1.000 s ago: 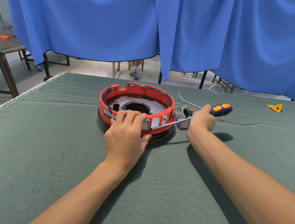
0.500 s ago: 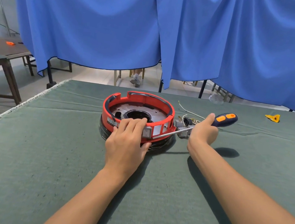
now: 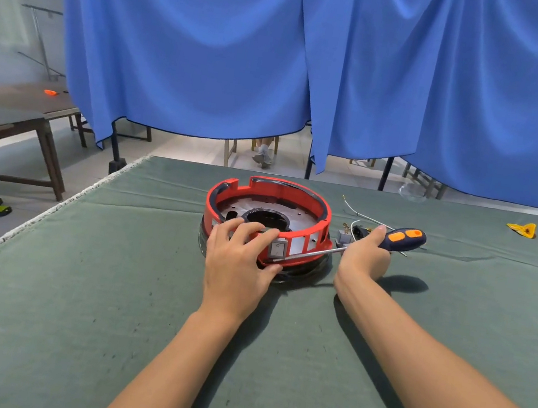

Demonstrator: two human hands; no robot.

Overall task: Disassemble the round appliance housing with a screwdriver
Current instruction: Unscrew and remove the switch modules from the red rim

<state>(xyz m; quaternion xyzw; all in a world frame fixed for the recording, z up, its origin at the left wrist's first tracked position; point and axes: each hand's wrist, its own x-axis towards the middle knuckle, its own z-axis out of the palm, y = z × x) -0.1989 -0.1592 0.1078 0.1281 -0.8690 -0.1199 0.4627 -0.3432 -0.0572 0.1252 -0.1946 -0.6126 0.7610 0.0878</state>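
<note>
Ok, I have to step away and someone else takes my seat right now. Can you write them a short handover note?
Left hand: grips the near rim of the red round housing, fingers curled over the top beside the grey rocker switch, bracing it on the green table cover.
Right hand: holds the screwdriver by its blue and orange handle, shaft running left to the housing's near side wall.
Done: housing already open on top; loose wires and small parts lie to its right.
Left: the red ring sits on its black base; where the tip engages is not visible.
</note>
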